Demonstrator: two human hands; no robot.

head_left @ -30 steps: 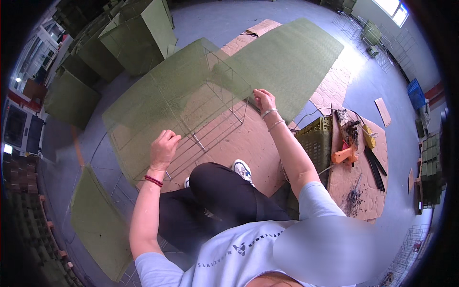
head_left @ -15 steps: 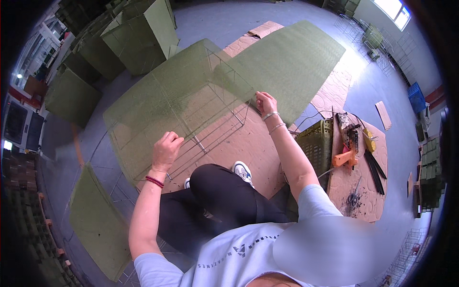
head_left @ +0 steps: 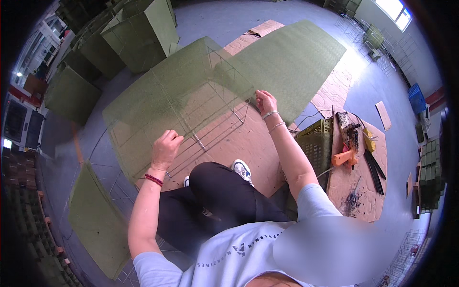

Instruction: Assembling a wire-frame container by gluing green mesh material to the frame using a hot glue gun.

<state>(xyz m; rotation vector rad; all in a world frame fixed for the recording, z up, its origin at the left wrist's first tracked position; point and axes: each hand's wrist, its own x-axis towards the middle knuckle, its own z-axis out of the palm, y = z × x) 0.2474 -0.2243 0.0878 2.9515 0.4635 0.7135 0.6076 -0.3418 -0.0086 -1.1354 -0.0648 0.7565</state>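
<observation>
Floor (head_left: 215, 20): blue-grey, orange stripe (head_left: 76, 143) at left
Window (head_left: 393, 13): upper right, bright (floor nearby glares white)
Wall (head_left: 412, 56): pale, red band (head_left: 434, 96)

The thin net sheet (head_left: 143, 103) by the left hand (head_left: 166, 149) is see-through green. Past the right hand (head_left: 266, 102), a second sheet (head_left: 291, 60) is a fuller green. Wiggly lines make a pattern on the pinkish-brown cardboard (head_left: 332, 87) to the right of that hand. Down to its right, the glue gun (head_left: 342, 159) is orange, the sticks (head_left: 375, 173) are black, and the basket (head_left: 311, 146) is dark yellow-green with rows of holes. The beads (head_left: 154, 180) just below the left hand are dark red. The bangle (head_left: 270, 114) just below the right hand is silver.
</observation>
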